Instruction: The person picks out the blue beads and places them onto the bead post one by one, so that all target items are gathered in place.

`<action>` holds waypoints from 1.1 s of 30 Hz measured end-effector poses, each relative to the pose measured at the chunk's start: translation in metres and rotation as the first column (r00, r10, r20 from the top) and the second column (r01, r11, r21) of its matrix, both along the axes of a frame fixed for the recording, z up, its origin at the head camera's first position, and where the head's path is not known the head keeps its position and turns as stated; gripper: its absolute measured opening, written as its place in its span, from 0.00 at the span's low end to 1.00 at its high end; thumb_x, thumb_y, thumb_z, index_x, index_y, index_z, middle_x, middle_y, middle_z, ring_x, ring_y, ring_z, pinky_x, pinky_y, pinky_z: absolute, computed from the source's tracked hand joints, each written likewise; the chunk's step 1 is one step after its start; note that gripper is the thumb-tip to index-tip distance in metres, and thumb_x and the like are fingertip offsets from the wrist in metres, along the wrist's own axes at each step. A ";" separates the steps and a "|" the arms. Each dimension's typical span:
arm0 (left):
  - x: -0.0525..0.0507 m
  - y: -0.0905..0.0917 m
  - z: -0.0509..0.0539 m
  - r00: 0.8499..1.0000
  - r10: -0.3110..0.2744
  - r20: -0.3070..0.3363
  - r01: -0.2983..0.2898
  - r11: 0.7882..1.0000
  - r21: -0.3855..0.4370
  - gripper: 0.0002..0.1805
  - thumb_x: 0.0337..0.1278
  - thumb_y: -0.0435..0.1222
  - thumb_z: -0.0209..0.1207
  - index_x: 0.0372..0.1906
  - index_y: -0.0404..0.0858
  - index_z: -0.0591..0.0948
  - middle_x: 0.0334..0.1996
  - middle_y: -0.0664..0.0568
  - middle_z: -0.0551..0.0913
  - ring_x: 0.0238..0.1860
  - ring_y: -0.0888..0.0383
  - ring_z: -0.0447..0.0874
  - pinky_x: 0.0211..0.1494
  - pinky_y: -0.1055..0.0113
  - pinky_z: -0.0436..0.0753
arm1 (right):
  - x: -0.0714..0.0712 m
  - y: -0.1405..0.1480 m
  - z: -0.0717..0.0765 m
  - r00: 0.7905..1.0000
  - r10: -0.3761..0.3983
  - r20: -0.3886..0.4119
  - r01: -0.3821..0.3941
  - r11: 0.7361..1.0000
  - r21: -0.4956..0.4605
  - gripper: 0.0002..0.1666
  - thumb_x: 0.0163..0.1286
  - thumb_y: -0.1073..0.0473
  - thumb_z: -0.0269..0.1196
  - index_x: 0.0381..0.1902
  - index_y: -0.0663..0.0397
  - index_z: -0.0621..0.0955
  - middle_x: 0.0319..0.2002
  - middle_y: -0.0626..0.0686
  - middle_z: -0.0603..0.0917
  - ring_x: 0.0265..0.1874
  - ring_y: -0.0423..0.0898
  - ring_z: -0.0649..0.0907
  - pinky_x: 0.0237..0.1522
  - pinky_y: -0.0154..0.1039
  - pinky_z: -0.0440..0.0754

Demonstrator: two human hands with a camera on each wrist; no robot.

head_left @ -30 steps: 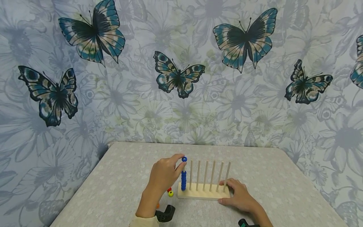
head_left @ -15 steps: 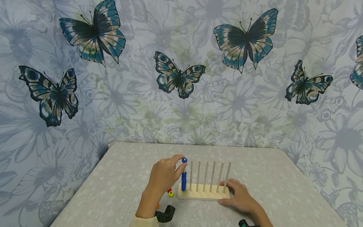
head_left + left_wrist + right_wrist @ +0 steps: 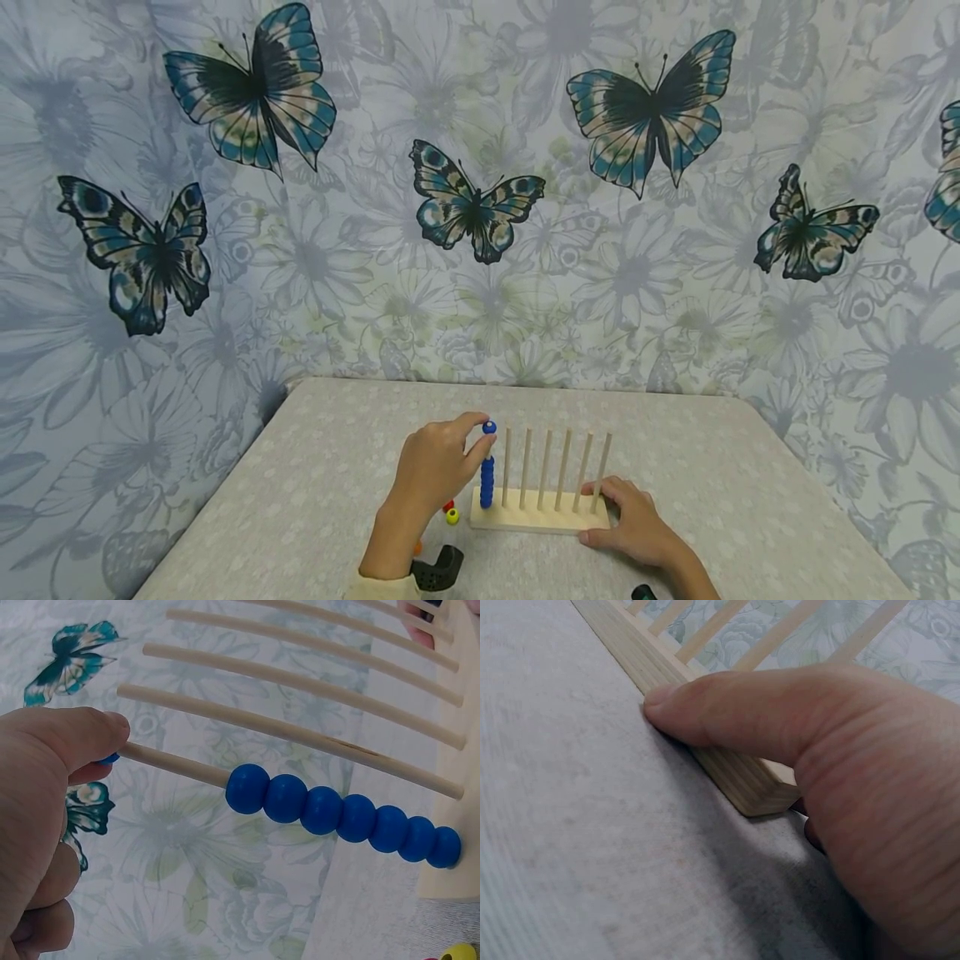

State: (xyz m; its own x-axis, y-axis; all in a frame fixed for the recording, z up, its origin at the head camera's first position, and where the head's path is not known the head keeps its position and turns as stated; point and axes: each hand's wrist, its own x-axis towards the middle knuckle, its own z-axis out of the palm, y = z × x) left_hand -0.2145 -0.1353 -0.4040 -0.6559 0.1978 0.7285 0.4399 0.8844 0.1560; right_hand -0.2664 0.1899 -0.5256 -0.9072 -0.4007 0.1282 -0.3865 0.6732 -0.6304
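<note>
Between thumb and forefinger, my left hand (image 3: 435, 462) pinches a blue bead (image 3: 489, 427) at the tip of the leftmost peg. In the left wrist view that bead (image 3: 109, 759) is mostly hidden by the fingers. Lower on the same peg sits a stack of several blue beads (image 3: 319, 810), with bare wood between stack and hand. The wooden peg stand (image 3: 525, 522) stands upright on the table, its other pegs bare. My right hand (image 3: 633, 525) grips the stand's right end, thumb along the front edge of the base (image 3: 739, 784) and fingers behind.
A yellow bead (image 3: 452, 517) and a red bead (image 3: 448, 505) lie left of the stand. An orange bead (image 3: 417, 547) is partly hidden by the left wrist. The cloth-covered table (image 3: 300, 467) reaches a butterfly-patterned wall (image 3: 480, 317).
The head view has tipped up a little, so everything sits slightly lower. Both hands keep their places on the bead and the stand, with no clear movement.
</note>
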 end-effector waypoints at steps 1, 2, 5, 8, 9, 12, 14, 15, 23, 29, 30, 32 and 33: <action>0.000 0.000 0.000 1.000 -0.001 -0.002 0.001 1.000 0.002 0.15 0.58 0.47 0.70 0.47 0.45 0.87 0.08 0.66 0.59 0.12 0.72 0.46 0.15 0.79 0.48 | 0.000 0.000 0.000 1.000 0.002 -0.002 -0.002 1.000 -0.004 0.32 0.49 0.36 0.77 0.52 0.30 0.80 0.51 0.35 0.80 0.56 0.42 0.75 0.51 0.46 0.62; 0.000 -0.001 0.000 1.000 -0.001 -0.005 0.001 1.000 0.003 0.15 0.57 0.47 0.70 0.47 0.44 0.87 0.08 0.66 0.59 0.12 0.72 0.46 0.15 0.79 0.48 | 0.000 0.000 0.000 1.000 0.003 -0.002 -0.003 1.000 -0.007 0.32 0.50 0.36 0.77 0.52 0.31 0.80 0.51 0.35 0.80 0.56 0.42 0.76 0.51 0.46 0.62; -0.001 -0.001 0.001 1.000 0.000 -0.008 0.000 1.000 0.009 0.16 0.57 0.47 0.70 0.47 0.44 0.87 0.08 0.66 0.59 0.12 0.72 0.46 0.16 0.79 0.48 | -0.001 0.000 0.000 1.000 0.003 -0.003 -0.003 1.000 -0.011 0.32 0.49 0.36 0.77 0.52 0.32 0.80 0.51 0.35 0.80 0.56 0.42 0.76 0.51 0.46 0.62; 0.000 -0.002 0.000 1.000 -0.002 -0.001 0.002 1.000 0.009 0.16 0.58 0.46 0.70 0.48 0.44 0.87 0.08 0.66 0.59 0.12 0.72 0.46 0.16 0.79 0.48 | -0.001 0.000 0.001 1.000 0.003 -0.003 -0.003 1.000 -0.008 0.32 0.49 0.36 0.77 0.52 0.32 0.80 0.51 0.35 0.80 0.57 0.43 0.76 0.52 0.46 0.62; 0.000 -0.002 0.001 1.000 -0.002 0.000 0.002 1.000 0.006 0.16 0.58 0.46 0.70 0.48 0.44 0.87 0.08 0.66 0.59 0.12 0.72 0.46 0.16 0.79 0.48 | -0.001 0.000 0.001 1.000 0.003 -0.004 -0.003 1.000 -0.005 0.32 0.49 0.36 0.77 0.52 0.31 0.80 0.51 0.35 0.80 0.57 0.43 0.76 0.51 0.46 0.62; -0.001 -0.003 0.000 1.000 -0.003 0.001 0.003 1.000 -0.003 0.16 0.58 0.47 0.70 0.48 0.44 0.87 0.08 0.66 0.59 0.12 0.72 0.46 0.16 0.79 0.49 | -0.001 0.000 0.001 1.000 0.005 -0.005 -0.005 1.000 -0.005 0.32 0.49 0.36 0.77 0.52 0.31 0.80 0.50 0.34 0.80 0.56 0.43 0.76 0.52 0.46 0.62; 0.000 -0.003 0.000 1.000 -0.004 0.005 0.004 1.000 -0.007 0.16 0.58 0.47 0.70 0.47 0.45 0.87 0.07 0.66 0.59 0.12 0.72 0.46 0.16 0.79 0.49 | -0.001 0.000 0.001 1.000 0.005 -0.004 -0.005 1.000 -0.007 0.32 0.49 0.36 0.77 0.52 0.31 0.80 0.50 0.35 0.80 0.56 0.43 0.76 0.51 0.46 0.62; 0.000 -0.003 0.000 1.000 -0.004 0.009 0.004 1.000 -0.007 0.16 0.58 0.47 0.70 0.47 0.45 0.87 0.07 0.66 0.59 0.12 0.72 0.46 0.16 0.78 0.49 | -0.001 0.000 0.001 1.000 0.004 -0.003 -0.004 1.000 -0.009 0.32 0.49 0.36 0.77 0.52 0.31 0.80 0.50 0.35 0.80 0.56 0.43 0.76 0.51 0.46 0.62; 0.001 -0.003 0.001 1.000 -0.010 0.030 0.010 1.000 0.003 0.16 0.58 0.48 0.69 0.47 0.45 0.87 0.07 0.65 0.63 0.11 0.71 0.48 0.15 0.77 0.52 | -0.001 -0.001 -0.002 1.000 -0.010 0.009 0.010 1.000 -0.006 0.33 0.48 0.36 0.78 0.52 0.31 0.80 0.50 0.35 0.80 0.58 0.46 0.76 0.54 0.50 0.63; 0.001 -0.003 -0.001 1.000 -0.012 0.009 0.012 1.000 -0.004 0.15 0.58 0.47 0.69 0.47 0.45 0.87 0.08 0.64 0.67 0.11 0.72 0.50 0.15 0.78 0.53 | -0.002 0.002 -0.007 1.000 -0.011 -0.004 0.011 1.000 -0.002 0.33 0.47 0.33 0.77 0.51 0.27 0.79 0.50 0.32 0.80 0.57 0.41 0.75 0.53 0.47 0.62; 0.001 -0.003 -0.001 1.000 -0.014 0.007 0.014 1.000 -0.002 0.15 0.59 0.47 0.69 0.47 0.45 0.87 0.08 0.64 0.68 0.11 0.72 0.50 0.15 0.78 0.53 | -0.002 0.003 -0.007 1.000 -0.010 -0.007 0.010 1.000 -0.004 0.33 0.47 0.33 0.77 0.50 0.26 0.79 0.50 0.32 0.80 0.57 0.40 0.75 0.53 0.46 0.62; 0.001 -0.003 -0.001 1.000 -0.021 0.003 0.021 1.000 0.000 0.15 0.59 0.47 0.69 0.47 0.44 0.87 0.08 0.64 0.69 0.11 0.73 0.51 0.15 0.78 0.53 | -0.003 0.004 -0.008 1.000 -0.011 -0.014 0.011 1.000 -0.013 0.33 0.46 0.32 0.77 0.50 0.25 0.79 0.50 0.31 0.80 0.56 0.38 0.76 0.53 0.46 0.62; 0.002 -0.003 -0.001 1.000 -0.024 0.003 0.024 1.000 0.002 0.15 0.59 0.47 0.68 0.47 0.44 0.87 0.08 0.63 0.69 0.11 0.73 0.51 0.15 0.79 0.53 | -0.003 0.005 -0.009 1.000 -0.010 -0.016 0.010 1.000 -0.019 0.33 0.46 0.32 0.77 0.50 0.25 0.79 0.49 0.31 0.80 0.56 0.38 0.76 0.52 0.45 0.62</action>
State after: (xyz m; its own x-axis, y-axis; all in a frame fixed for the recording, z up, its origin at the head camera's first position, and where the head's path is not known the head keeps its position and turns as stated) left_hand -0.2129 -0.1380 -0.4047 -0.6531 0.2119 0.7270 0.4605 0.8733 0.1591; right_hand -0.2697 0.1944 -0.5343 -0.9088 -0.3892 0.1504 -0.3902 0.6650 -0.6368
